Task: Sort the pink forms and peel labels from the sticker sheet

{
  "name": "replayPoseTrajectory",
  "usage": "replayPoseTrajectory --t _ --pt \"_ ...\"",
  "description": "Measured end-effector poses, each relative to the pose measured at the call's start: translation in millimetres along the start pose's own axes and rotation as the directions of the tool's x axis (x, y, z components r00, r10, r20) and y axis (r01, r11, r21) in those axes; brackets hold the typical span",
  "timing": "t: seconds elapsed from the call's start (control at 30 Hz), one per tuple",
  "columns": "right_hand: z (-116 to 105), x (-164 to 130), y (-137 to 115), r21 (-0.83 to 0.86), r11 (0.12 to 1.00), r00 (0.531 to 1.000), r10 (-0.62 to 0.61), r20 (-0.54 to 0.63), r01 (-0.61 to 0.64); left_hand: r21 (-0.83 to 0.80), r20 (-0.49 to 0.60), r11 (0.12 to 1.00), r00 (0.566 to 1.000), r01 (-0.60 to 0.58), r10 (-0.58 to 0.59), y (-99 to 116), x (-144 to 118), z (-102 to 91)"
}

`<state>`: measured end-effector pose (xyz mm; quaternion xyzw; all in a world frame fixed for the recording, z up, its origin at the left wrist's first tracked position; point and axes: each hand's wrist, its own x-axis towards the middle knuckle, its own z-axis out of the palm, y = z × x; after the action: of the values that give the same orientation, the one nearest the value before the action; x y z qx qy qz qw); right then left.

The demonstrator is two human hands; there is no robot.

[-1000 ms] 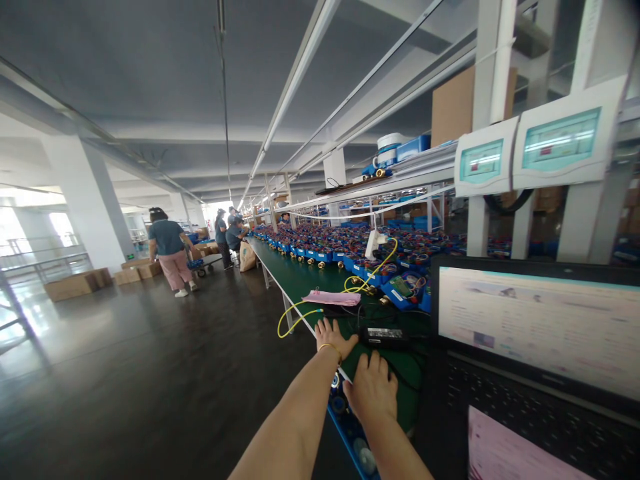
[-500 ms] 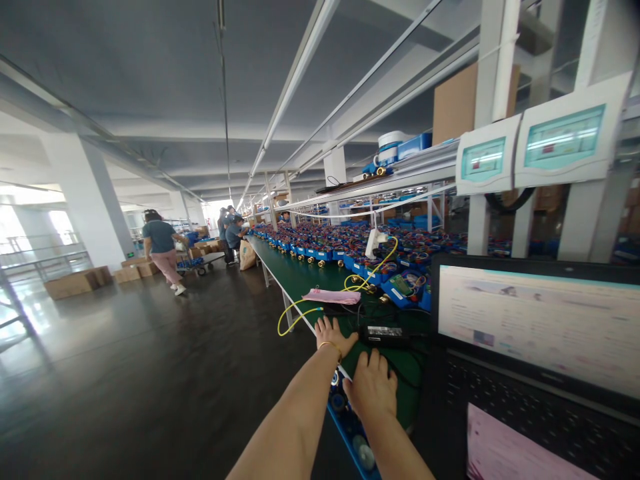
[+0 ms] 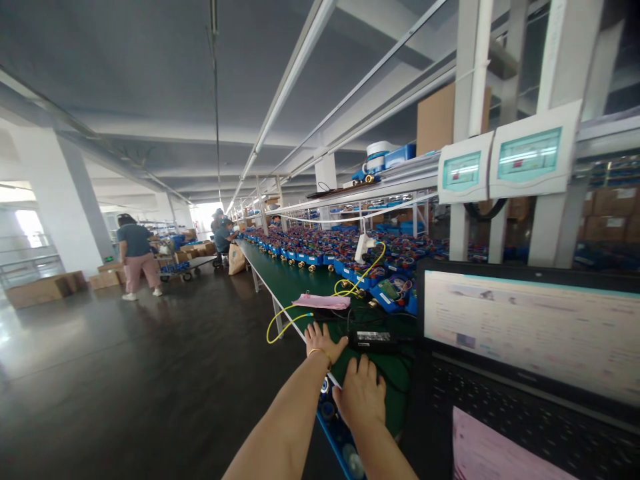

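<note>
My left hand (image 3: 324, 342) lies flat on the green bench top (image 3: 280, 273) at its near edge, fingers spread, holding nothing. Closer to me, my right hand (image 3: 361, 390) rests palm down on the same surface with its fingers stretched out. A black power adapter (image 3: 371, 340) lies just right of my left hand. Beyond the fingers are a pink cloth-like strip (image 3: 323, 302) and a yellow cable (image 3: 274, 328) that loops over the edge. An open laptop (image 3: 530, 327) stands to the right, a pink sheet (image 3: 500, 447) lying across its keyboard.
Rows of blue units with wires (image 3: 393, 292) cover the bench's far side. A blue tray (image 3: 333, 437) of parts sits below my forearms. White breaker boxes (image 3: 530, 153) hang on the posts. Cardboard boxes (image 3: 47, 288) and a walking person (image 3: 137, 253) are on the left.
The view has turned slightly to the right, so everything sits further left. The walking person has changed stride near the boxes. Both my hands stay where they were on the bench.
</note>
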<state>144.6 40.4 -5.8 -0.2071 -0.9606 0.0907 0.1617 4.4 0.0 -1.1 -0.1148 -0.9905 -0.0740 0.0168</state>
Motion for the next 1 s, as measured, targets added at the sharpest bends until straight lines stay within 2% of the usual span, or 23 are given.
replayPoseTrajectory --t 0.1,0.3,0.4,0.57,1.0 --pt "4.3 -1.4 0.4 -0.011 1.000 1.000 -0.015 -0.004 0.014 -0.007 -0.009 1.000 1.000 -0.003 0.003 -0.6 -1.1 -0.5" --pt "21.0 -4.0 -0.2 -0.164 0.985 0.996 -0.066 -0.061 0.055 -0.036 -0.001 0.999 1.000 -0.012 0.012 -2.2 -1.8 -2.4" --pt "25.1 -4.5 0.4 -0.184 0.980 0.993 -0.087 -0.085 0.071 -0.054 -0.004 0.999 1.000 -0.004 0.004 -2.2 -1.4 -2.3" --pt "18.8 -7.6 1.9 -0.184 0.981 0.993 -0.081 -0.082 0.064 -0.063 -0.005 0.998 1.000 -0.018 0.018 -2.5 -0.5 0.0" --pt "13.2 -10.2 2.0 -0.206 0.979 0.979 -0.048 -0.197 0.007 -0.047 -0.002 0.999 1.000 -0.010 0.010 -2.5 -0.3 2.3"
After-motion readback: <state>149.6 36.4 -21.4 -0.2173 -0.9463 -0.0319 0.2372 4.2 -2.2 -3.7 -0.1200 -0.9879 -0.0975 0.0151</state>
